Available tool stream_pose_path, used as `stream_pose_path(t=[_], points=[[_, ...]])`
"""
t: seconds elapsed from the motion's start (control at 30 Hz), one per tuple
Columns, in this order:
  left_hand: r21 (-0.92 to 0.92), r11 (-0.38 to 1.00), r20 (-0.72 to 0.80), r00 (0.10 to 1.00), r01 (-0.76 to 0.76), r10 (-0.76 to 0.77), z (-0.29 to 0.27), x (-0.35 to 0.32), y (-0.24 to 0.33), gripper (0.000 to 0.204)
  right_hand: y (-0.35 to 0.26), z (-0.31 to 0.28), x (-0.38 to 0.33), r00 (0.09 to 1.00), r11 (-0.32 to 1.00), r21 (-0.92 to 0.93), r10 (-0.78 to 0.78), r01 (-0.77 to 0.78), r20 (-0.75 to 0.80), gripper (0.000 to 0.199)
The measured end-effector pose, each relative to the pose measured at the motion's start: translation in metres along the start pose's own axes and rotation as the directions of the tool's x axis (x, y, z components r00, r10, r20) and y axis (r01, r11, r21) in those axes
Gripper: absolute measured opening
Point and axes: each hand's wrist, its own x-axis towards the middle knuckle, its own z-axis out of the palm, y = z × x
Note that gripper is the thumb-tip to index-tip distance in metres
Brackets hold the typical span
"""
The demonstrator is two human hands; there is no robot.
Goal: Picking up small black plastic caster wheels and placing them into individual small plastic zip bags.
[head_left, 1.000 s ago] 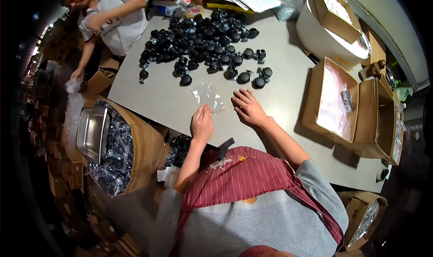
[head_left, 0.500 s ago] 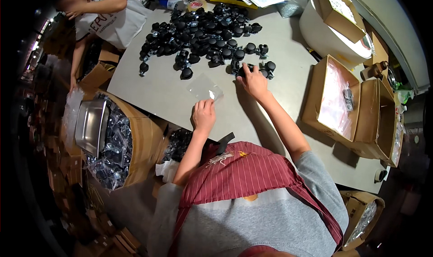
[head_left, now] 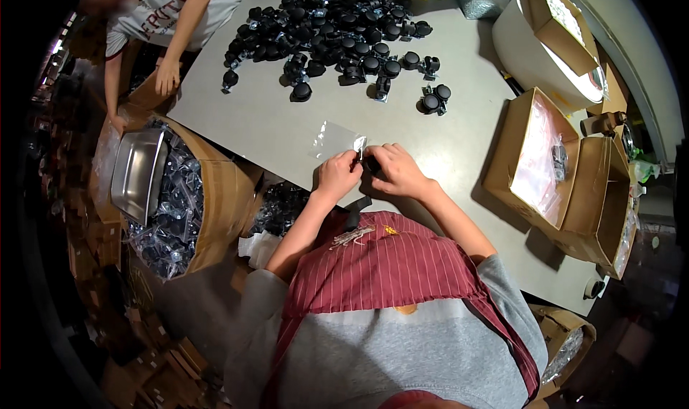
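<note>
Across one table point(head_left: 459, 158), nearside, one bag point(head_left: 336, 138) was gripped by the left hand point(head_left: 338, 175), one newly fetched caster point(head_left: 372, 164) by the right hand point(head_left: 400, 172).

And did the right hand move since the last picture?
Yes. Judged against the caster pile, the right hand has moved away from it, back toward the striped apron.

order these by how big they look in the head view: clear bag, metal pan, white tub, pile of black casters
Largest to smallest:
1. pile of black casters
2. white tub, partly covered by a carton
3. metal pan
4. clear bag
</note>
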Motion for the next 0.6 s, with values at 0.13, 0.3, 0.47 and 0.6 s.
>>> stream_pose_path(t=[0.13, 0.3, 0.47, 0.6], points=[[-0.154, 0.986, 0.075, 0.995, 0.07, -0.059, -0.002, 0.0, 0.002, 0.015, 0.012, 0.003, -0.004, 0.997, 1.0, 0.014, 0.004, -0.005, 0.074, 0.062], [-0.145, 0.98, 0.124, 0.985, 0.139, -0.121, -0.003, 0.001, 0.004, 0.015, 0.02, 0.004, -0.003, 0.996, 0.998, 0.038, -0.061, 0.059, 0.066, 0.067], [-0.139, 0.983, 0.062, 0.992, 0.119, -0.111, 0.0, -0.003, 0.001, 0.015, 0.025, 0.006, -0.01, 0.998, 0.992, 0.109, -0.06, 0.056, 0.026, 0.064], [-0.151, 0.964, 0.104, 0.973, 0.22, -0.205, -0.004, -0.002, 0.001, 0.014, 0.027, 0.0, -0.013, 0.987, 0.997, 0.015, -0.082, 0.081, 0.139, 0.064]])
